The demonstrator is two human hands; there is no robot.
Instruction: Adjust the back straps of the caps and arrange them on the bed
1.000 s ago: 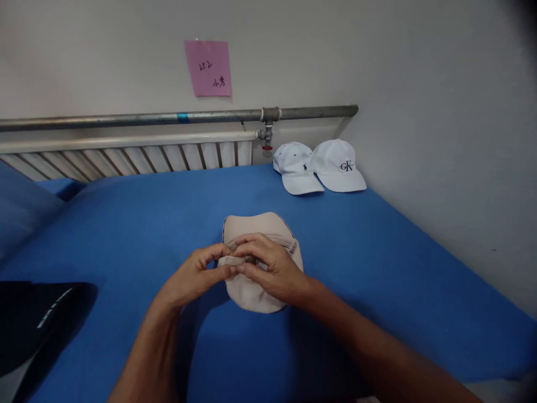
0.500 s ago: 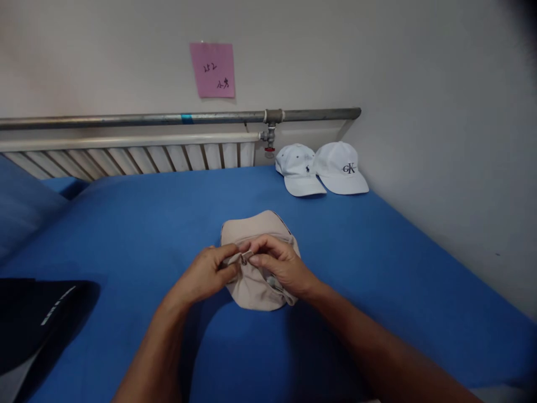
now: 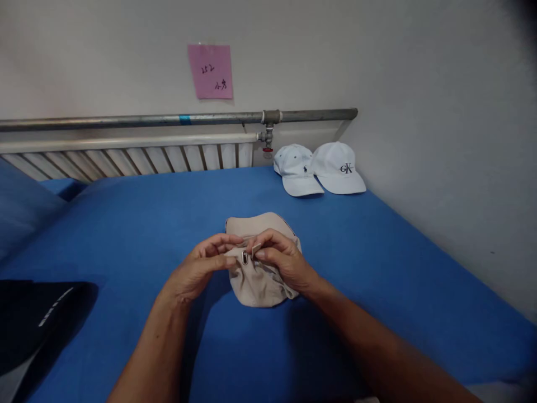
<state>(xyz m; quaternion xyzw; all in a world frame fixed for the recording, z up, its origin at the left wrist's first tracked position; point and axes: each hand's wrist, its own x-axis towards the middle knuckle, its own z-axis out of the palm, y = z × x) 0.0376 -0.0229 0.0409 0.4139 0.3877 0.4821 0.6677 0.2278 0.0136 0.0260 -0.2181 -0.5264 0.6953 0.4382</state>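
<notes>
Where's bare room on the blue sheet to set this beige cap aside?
Bare sheet lies between the radiator and the beige cap, and from the right hand to the wall. Crowded: the far corner with two white caps, the near-left edge by the black item.

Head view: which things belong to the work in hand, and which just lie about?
In hand: beige cap, strap buckle, left hand, right hand.
Lying about: small-logo white cap, white CK cap, black cap, pink note.

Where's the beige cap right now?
The beige cap lies centre of the head view on the blue sheet, gripped by the left hand and right hand.
</notes>
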